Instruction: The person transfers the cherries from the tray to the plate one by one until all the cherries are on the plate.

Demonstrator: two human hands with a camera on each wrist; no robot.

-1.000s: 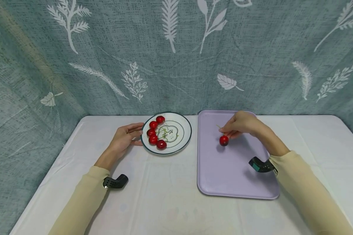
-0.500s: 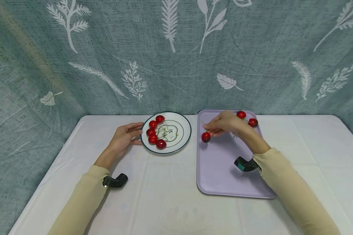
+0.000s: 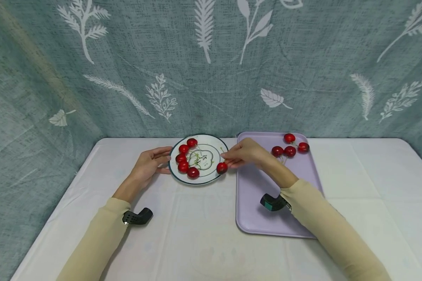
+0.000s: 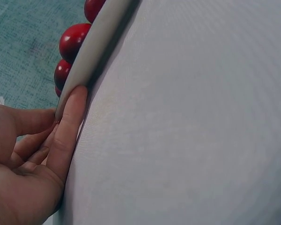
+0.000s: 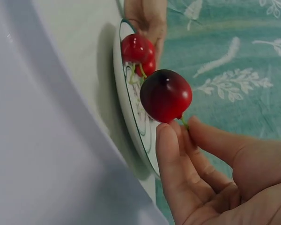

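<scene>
My right hand (image 3: pixel 244 153) pinches the stem of a red cherry (image 3: pixel 222 168), which hangs over the right rim of a round white plate (image 3: pixel 218 146) with a dark green edge. In the right wrist view the held cherry (image 5: pixel 166 96) fills the middle, its green stem between thumb and finger. My left hand (image 3: pixel 145 168) holds the plate at its left rim. The left wrist view shows fingers (image 4: pixel 68 131) on both sides of that rim. Several cherries (image 3: pixel 183 167) with stems form a curve along the plate's left side.
A lilac tray (image 3: pixel 267 218) lies to the right of the plate, under my right forearm. Several cherries (image 3: pixel 290 151) rest near its back right corner. A white cloth (image 3: pixel 197 234) covers the table, and a green-grey patterned curtain (image 3: pixel 211 93) hangs behind it.
My right hand has carried the cherry left from over the tray to the plate's right rim. The cherries on the tray have come into view from behind that hand. The left hand stays put.
</scene>
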